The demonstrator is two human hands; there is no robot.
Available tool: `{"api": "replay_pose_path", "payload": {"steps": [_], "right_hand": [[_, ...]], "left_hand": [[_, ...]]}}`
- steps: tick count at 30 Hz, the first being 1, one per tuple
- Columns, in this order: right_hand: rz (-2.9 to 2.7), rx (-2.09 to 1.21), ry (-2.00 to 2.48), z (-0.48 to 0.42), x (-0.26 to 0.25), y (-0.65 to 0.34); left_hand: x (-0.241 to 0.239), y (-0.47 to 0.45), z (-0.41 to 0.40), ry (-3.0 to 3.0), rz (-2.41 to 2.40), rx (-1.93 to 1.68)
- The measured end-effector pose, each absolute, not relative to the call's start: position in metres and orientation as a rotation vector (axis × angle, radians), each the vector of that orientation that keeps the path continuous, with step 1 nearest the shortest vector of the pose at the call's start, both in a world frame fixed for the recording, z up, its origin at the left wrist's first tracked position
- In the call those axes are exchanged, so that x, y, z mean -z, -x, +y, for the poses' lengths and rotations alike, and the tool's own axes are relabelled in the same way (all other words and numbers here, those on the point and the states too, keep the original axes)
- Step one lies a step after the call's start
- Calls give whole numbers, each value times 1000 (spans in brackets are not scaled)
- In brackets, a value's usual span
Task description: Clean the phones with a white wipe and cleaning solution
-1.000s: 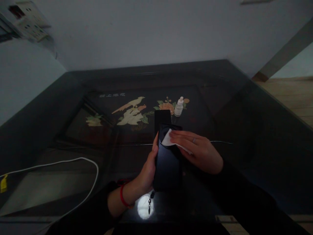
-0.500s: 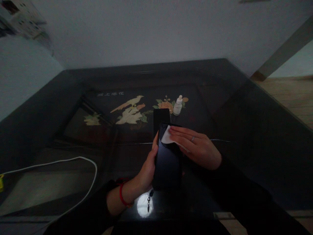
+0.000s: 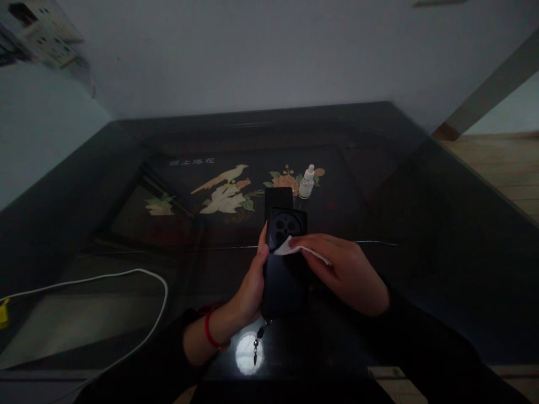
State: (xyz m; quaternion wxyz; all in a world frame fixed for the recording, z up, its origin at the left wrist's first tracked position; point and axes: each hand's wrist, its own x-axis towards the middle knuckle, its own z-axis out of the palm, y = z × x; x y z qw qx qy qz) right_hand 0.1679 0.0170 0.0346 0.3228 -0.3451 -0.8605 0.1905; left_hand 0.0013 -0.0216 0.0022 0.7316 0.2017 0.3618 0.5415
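Observation:
My left hand (image 3: 252, 284) is closed round the left edge of a dark phone (image 3: 286, 286), held upright with its back and round camera bump towards me. A small beaded charm (image 3: 256, 343) dangles from its lower end. Between the fingers of my right hand (image 3: 343, 266) is a white wipe (image 3: 290, 247), pressed on the phone's back just below the camera bump. Partly hidden behind the phone's top, a dark flat rectangular thing (image 3: 278, 196) lies on the table. A small clear dropper bottle (image 3: 306, 182) with a white top stands to its right.
The dark glossy table (image 3: 379, 146) has a bird-and-flower picture (image 3: 225, 199) on its surface. A white cable (image 3: 126, 274) curves across the left side, near a yellow object (image 3: 4, 313) at the edge. A pale wall (image 3: 252, 56) rises behind the table.
My right hand has moved the wipe down from the phone's top, and the camera bump now shows. The phone has shifted slightly left; my left hand keeps its hold.

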Motion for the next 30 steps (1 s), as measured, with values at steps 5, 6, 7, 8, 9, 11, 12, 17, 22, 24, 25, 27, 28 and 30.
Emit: {"api": "replay_pose_path", "payload": {"steps": [5,6,7,8,9,11,12,17,22,24,25,27,28,30], "right_hand": [[-1845,-639,1167,21,-36,-166],[-1810,-613,1172,21,-35,-164],[-1807,-590,1153,21,-32,-161],[-1831,-570,1115,20,-29,-158],[-1868,-548,1069,19,-26,-155],[-1943,-503,968,17,-20,-149],[-1975,-485,920,16,-18,-146],[-2113,-464,715,17,-18,-147],[-2336,-383,546,26,-23,-166],[-2373,-273,538,31,-25,-175],[-2358,-218,557,32,-26,-178],[-2263,-125,630,34,-28,-181],[-2203,-88,666,34,-29,-181],[-2136,-35,694,34,-29,-180]], "left_hand": [[-3,-1,-24,-383,740,-1050],[-3,-1,-25,-376,748,-1039],[-2,-2,-25,-376,768,-1042],[-1,-2,-26,-381,798,-1059],[0,-3,-26,-391,830,-1085],[5,-4,-26,-422,887,-1137],[7,-4,-26,-438,907,-1160],[13,-5,-25,-452,896,-1231],[6,-3,-23,-404,801,-1208],[0,-1,-23,-379,763,-1142],[-2,0,-23,-362,741,-1102],[-6,3,-23,-330,700,-1040],[-7,3,-24,-320,687,-1024],[-10,3,-24,-298,689,-1002]]}}
